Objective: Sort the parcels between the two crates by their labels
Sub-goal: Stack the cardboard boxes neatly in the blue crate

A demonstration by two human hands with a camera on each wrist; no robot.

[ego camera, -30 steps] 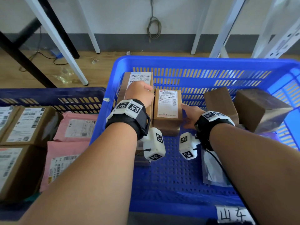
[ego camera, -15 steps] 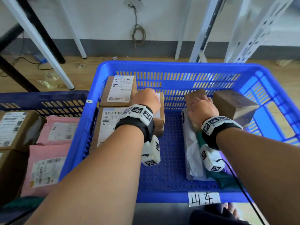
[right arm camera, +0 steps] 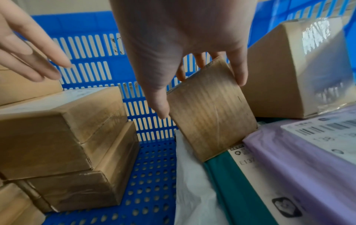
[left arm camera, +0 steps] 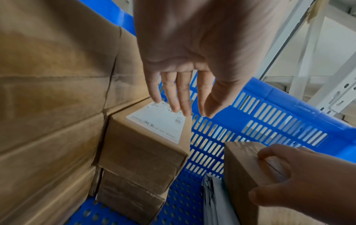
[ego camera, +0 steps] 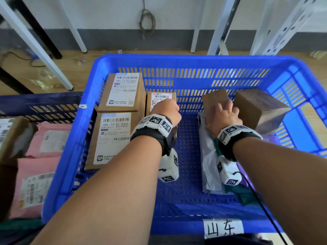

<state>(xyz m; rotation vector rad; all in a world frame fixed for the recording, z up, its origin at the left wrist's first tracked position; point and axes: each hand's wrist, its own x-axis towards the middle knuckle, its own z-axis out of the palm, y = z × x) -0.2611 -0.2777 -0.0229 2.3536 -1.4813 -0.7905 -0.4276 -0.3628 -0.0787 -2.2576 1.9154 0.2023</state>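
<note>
1. The right hand (ego camera: 223,115) had shifted from the labelled box (ego camera: 160,101) to a small box (right arm camera: 210,109) near the crate's (ego camera: 185,61) far wall, fingers curled round it.
2. The left hand (left arm camera: 185,64), fingers straight, held nothing above the labelled box; a pickup looked imminent.

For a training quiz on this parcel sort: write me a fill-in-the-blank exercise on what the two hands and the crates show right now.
1. The right hand grips a small unlabelled brown ____ that stands tilted on the mailer bags.
2. The left hand reaches with straight fingers over a box whose top carries a white ____.
3. Both hands are inside the bright ____ crate.
4. The pink mailers lie in the ____ crate to the left.

Missing words: box; label; blue; dark blue
</note>
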